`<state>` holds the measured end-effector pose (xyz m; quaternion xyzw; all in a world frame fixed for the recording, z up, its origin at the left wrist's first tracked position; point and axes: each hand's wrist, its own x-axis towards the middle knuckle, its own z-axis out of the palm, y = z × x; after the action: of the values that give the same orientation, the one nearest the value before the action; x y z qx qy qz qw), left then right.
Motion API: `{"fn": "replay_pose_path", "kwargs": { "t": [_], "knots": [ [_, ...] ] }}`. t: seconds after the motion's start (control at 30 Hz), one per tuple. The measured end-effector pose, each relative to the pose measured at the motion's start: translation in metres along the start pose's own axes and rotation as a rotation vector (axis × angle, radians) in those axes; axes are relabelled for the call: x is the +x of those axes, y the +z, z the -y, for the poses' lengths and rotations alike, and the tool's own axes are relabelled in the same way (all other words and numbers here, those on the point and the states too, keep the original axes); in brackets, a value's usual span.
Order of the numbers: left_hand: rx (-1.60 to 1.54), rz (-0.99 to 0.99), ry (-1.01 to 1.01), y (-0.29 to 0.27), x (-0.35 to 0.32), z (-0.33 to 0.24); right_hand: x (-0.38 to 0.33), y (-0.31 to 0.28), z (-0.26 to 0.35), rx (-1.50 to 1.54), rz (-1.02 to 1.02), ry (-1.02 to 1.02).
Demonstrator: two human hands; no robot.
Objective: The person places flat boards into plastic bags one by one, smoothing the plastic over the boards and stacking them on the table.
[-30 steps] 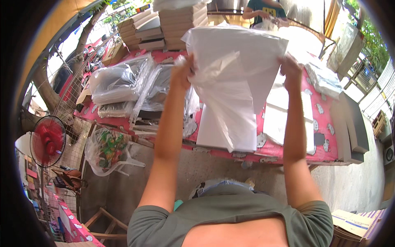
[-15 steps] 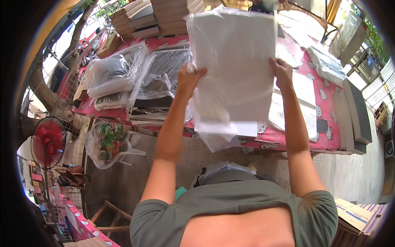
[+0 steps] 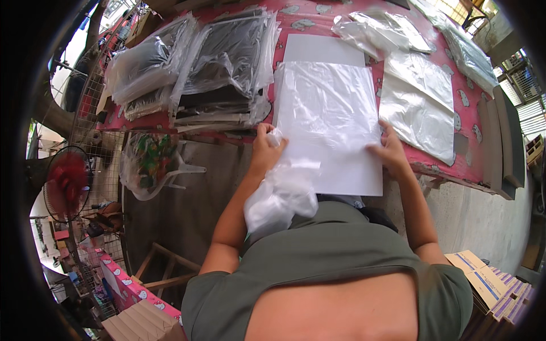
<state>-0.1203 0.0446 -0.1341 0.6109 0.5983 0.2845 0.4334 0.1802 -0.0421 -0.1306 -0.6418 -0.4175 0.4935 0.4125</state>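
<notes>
A pink printed tabletop [image 3: 318, 17] in an open-sided workspace, seen from the head camera: two hands hold a white sheet over its near edge.
The white sheet [image 3: 347, 165] reaches past the table's edge toward the wearer, with clear plastic film [image 3: 330, 85] over its upper part and bunched plastic [image 3: 284, 196] at its lower left. The left hand [image 3: 266, 154] has its fingers pinched on film at the left side; the right hand [image 3: 393, 152] has its fingers closed narrowly on the right edge, thumb on top. Another white sheet [image 3: 324, 48] shows beyond. Plastic-wrapped dark panels [image 3: 224, 57] lie left, flat clear bags [image 3: 418, 105] right. A red fan [image 3: 68, 182] stands far left.
</notes>
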Motion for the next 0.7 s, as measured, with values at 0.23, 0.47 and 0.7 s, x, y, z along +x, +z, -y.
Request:
{"fn": "replay_pose_path", "kwargs": {
  "t": [0.23, 0.47, 0.7],
  "knots": [
    [-0.028, -0.053, 0.07, -0.01, -0.106, 0.016, -0.09, 0.008, -0.001, -0.2, -0.067, 0.134],
    [-0.015, -0.36, 0.549, -0.011, -0.102, -0.007, -0.113, 0.022, 0.001, -0.146, 0.272, -0.078],
    [-0.061, -0.865, 0.703, -0.085, 0.05, 0.0, 0.033, 0.089, 0.04, -0.465, 0.025, -0.707]
  ]
}}
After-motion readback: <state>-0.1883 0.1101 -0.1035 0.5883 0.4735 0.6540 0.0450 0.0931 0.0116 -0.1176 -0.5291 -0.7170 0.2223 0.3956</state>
